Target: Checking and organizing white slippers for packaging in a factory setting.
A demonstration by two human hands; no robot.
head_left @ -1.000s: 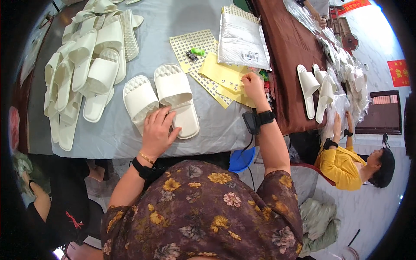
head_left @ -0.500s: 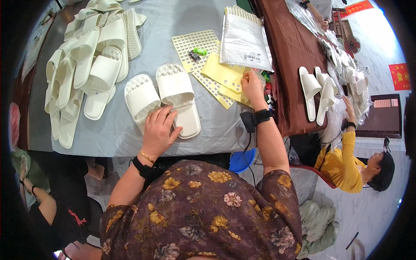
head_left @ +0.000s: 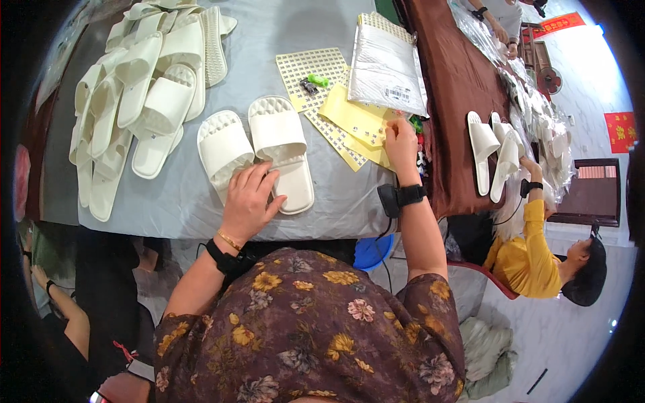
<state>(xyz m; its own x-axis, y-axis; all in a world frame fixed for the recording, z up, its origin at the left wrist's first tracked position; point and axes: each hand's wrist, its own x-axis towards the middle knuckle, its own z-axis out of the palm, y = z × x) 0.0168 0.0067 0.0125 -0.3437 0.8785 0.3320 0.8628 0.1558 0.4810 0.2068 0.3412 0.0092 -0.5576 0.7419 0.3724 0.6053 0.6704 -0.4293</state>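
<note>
The left hand (head_left: 252,196), fingers loosely spread and thumb apart, rests across the pair of white molded slide slippers (head_left: 279,129), which lie side by side on the gray-covered table (head_left: 336,209). To the right of the slippers, the right hand (head_left: 401,144) curls its fingers at the yellow sticker sheet (head_left: 351,115); whether the fingertips pinch anything, I cannot tell.

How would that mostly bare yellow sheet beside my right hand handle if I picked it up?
The yellow sheet will probably be light and floppy, as it looks paper-thin. It would likely slide rather than roll, lying flat. The silver envelope overlapping its edge may make it drag.
</note>
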